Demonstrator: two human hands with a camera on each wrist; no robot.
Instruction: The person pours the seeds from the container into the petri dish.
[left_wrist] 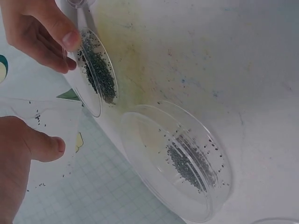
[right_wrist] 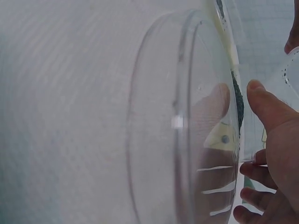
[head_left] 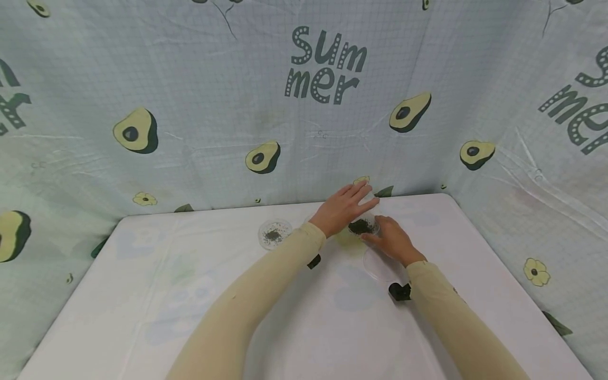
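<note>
My left hand (head_left: 344, 208) is raised over the back of the table, fingers stretched to the right. In the left wrist view its thumb presses on a clear flat-sided plastic piece (left_wrist: 58, 114) with scattered dark grains on it; the other fingers are hidden. At the right, my right hand (head_left: 391, 240) grips a clear petri dish (left_wrist: 111, 60) by its rim, thumb on the near side and fingers behind. A heap of dark grains (head_left: 361, 226) lies in that dish. The left hand's plastic piece is close beside it.
Left of the hands, a petri dish (head_left: 275, 224) holds scattered grains. Another clear dish (left_wrist: 140, 161) with grey-green grains stands between. A clear round dish or lid (right_wrist: 159, 93) lies near my right wrist. The printed cloth wall (head_left: 204, 174) rises behind the table (head_left: 190, 274).
</note>
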